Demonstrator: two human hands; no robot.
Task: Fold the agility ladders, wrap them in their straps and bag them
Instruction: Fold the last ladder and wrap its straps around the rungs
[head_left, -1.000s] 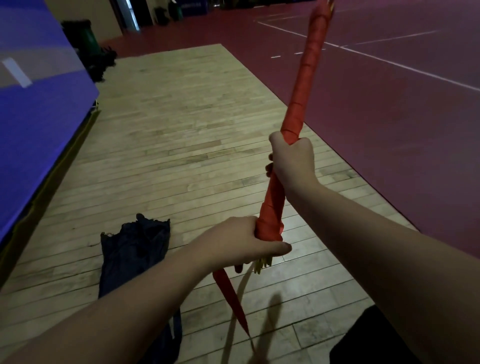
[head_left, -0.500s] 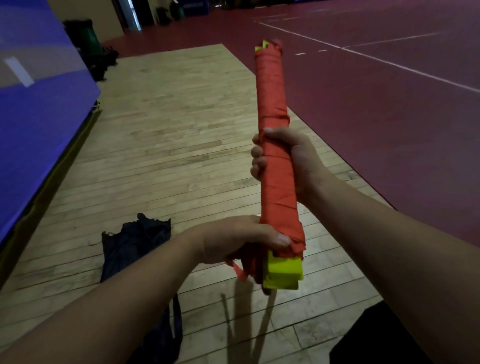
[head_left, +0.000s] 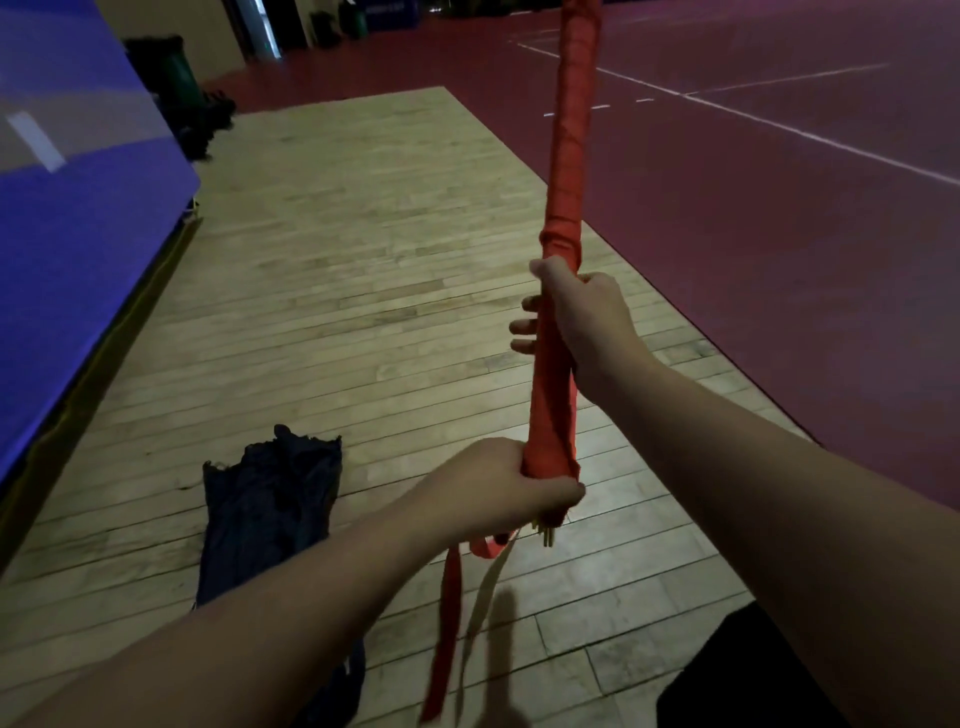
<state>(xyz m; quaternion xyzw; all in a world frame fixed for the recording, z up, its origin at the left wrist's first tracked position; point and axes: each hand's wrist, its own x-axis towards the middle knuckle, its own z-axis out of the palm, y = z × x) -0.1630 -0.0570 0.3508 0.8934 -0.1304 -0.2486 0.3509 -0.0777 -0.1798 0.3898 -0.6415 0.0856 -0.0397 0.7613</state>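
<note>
Long red strap-wrapped ladder bundle (head_left: 569, 156) stands near upright at frame centre, its top cut off by the upper edge. Rungs hidden under the wrap; only yellowish rung tips (head_left: 548, 535) poke out at the bottom. Left hand (head_left: 498, 488) clenches the bundle's bottom end, fingers mostly hidden behind it. Right hand (head_left: 582, 317) grasps the bundle mid-length, fingertips showing on its left side. Loose red strap tail (head_left: 449, 613) hangs below the left hand, blurred. Dark navy fabric bag (head_left: 270, 514) lies limp on pale wooden plank floor (head_left: 337, 312), lower left, its near end hidden by the left forearm; contents cannot tell.
</note>
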